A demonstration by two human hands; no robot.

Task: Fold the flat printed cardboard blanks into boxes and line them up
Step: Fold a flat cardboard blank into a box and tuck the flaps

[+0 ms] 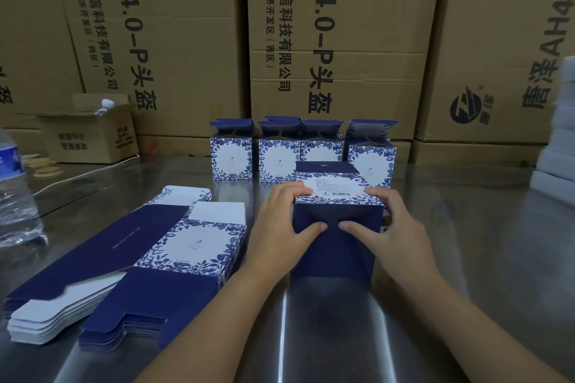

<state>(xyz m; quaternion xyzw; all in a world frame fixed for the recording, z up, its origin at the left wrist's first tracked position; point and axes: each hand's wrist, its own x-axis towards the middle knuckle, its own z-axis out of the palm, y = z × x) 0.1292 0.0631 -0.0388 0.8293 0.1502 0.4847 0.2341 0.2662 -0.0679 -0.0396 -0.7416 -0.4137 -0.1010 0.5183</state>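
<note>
Shiny worktop (466, 242): blanks (124, 258) stacked lower left, boxes (231, 160) lined up mid-frame, bottle (15, 196) far left, carton (90, 137) upper left.

Blocked on the near left by the stack of flat blanks (140, 261), just beside the left hand (280, 227); filled straight ahead by the held box (337, 242), gripped by that hand and the right hand (395, 227) at either side; closed behind it by a row of upright boxes (277, 162) with flaps raised, one narrow gap between the two leftmost; walled at the back by tall brown cartons (357, 56); open to the right across bare steel table (466, 258), as far as a pile of white boxes (557, 165) at the edge; open also along the near edge between the forearms; crowded far left by a water bottle (14, 196) and a small open carton (93, 140).
</note>
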